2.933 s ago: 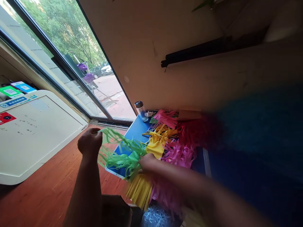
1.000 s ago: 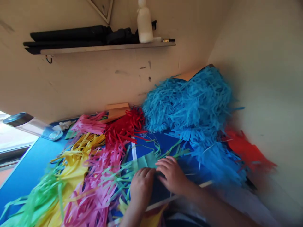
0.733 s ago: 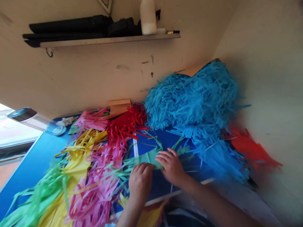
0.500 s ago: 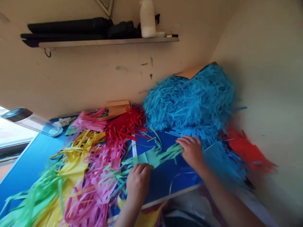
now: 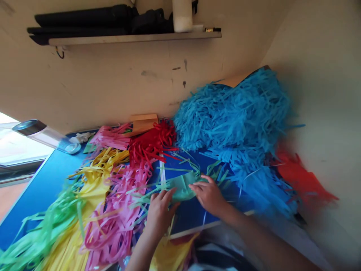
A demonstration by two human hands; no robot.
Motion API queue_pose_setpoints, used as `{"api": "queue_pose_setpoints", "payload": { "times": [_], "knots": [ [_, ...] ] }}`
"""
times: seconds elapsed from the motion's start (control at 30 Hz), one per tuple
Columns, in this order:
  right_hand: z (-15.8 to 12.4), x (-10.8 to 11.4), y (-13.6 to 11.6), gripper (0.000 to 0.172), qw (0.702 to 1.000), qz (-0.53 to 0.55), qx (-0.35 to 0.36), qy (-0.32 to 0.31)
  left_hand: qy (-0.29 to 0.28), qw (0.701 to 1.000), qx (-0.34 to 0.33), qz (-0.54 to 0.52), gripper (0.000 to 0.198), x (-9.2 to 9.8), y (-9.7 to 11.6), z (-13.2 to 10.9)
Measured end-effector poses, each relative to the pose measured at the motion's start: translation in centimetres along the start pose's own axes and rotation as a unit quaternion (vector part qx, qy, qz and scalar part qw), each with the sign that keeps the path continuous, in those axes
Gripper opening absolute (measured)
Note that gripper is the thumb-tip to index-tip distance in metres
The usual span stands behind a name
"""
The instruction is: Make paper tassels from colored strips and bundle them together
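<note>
Right now, both bare hands are low over the work. The left hand [image 5: 159, 210] has its fingers against the near left edge of a pale mint-green piece of thin, tissue-like paper [image 5: 182, 185], its thumb set a little apart from them; I can't tell whether any paper is pinched in that space. The right hand [image 5: 210, 196] has its bent fingertips at the paper's right edge, and whether they close on it I can't make out either.

The piece lies between the hands, over the blue tabletop [image 5: 63, 162]. Its middle is a smooth, uncut band, lightly creased and a bit see-through — both ends break into narrow, loose strips, those on the left straying toward the pink ones.

Just left of it tumbles a bundle of pink paper fringe [image 5: 121, 210], curled and tangled, then yellow fringed paper [image 5: 94, 194] with a flat central patch, then brighter green fringe [image 5: 47, 226] farther left. Behind the pink sits a dark red fringed bundle [image 5: 152, 145]. To the right rises a big shaggy heap of blue paper strips [image 5: 234, 114], with an orange-red fringed piece [image 5: 303, 177] beyond it.

Near the far left corner is a clear bottle with a dark lid [image 5: 47, 135]; on the wall, a narrow shelf [image 5: 135, 38] carries long black cases [image 5: 84, 19].
</note>
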State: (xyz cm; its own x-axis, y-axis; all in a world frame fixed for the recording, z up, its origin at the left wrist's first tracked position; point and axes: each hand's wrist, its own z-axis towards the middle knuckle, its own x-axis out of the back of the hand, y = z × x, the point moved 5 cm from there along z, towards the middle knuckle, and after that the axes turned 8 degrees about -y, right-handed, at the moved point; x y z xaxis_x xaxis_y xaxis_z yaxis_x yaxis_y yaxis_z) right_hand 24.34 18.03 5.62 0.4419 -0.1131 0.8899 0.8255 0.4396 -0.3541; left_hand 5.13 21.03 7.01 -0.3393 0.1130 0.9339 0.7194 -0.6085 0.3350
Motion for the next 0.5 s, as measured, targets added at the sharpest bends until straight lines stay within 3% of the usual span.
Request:
{"api": "queue_pose_setpoints", "payload": {
  "times": [0.07,0.1,0.17,0.23,0.27,0.3,0.37,0.43,0.5],
  "knots": [
    [-0.4,0.6,0.1,0.025,1.000,0.002,-0.003,0.008,0.009,1.000,0.021,0.007,0.026,1.4,-2.0,-0.9],
    [-0.5,0.9,0.0,0.024,1.000,0.003,-0.006,0.009,0.041,0.997,0.052,0.030,0.023,2.5,-2.8,-1.3],
    [-0.5,1.3,-0.3,0.022,1.000,0.001,-0.015,0.006,0.163,0.972,0.137,0.096,0.022,5.3,-3.5,-2.2],
    [-0.3,1.4,-0.5,0.018,1.000,-0.004,-0.023,-0.001,0.273,0.938,0.170,0.126,0.025,7.1,-1.8,-2.6],
    [-0.2,1.4,-0.6,0.016,1.000,-0.005,-0.022,-0.003,0.285,0.942,0.138,0.108,0.029,7.1,-0.2,-2.3],
    [-0.1,1.4,-0.8,0.015,1.000,-0.004,-0.014,-0.003,0.239,0.966,0.074,0.069,0.033,6.2,1.6,-1.6],
    [-0.1,1.3,-0.9,0.014,1.000,0.006,0.011,-0.008,0.052,0.998,-0.029,0.023,0.051,2.7,4.9,-0.1],
    [-0.2,1.2,-0.6,0.013,0.998,0.028,0.033,-0.039,-0.026,0.999,-0.027,0.012,0.042,0.1,5.9,0.6],
    [-0.4,1.2,0.1,0.011,0.994,0.057,0.023,-0.085,-0.052,0.999,0.001,-0.003,0.030,-1.3,5.0,0.7]
  ]
}}
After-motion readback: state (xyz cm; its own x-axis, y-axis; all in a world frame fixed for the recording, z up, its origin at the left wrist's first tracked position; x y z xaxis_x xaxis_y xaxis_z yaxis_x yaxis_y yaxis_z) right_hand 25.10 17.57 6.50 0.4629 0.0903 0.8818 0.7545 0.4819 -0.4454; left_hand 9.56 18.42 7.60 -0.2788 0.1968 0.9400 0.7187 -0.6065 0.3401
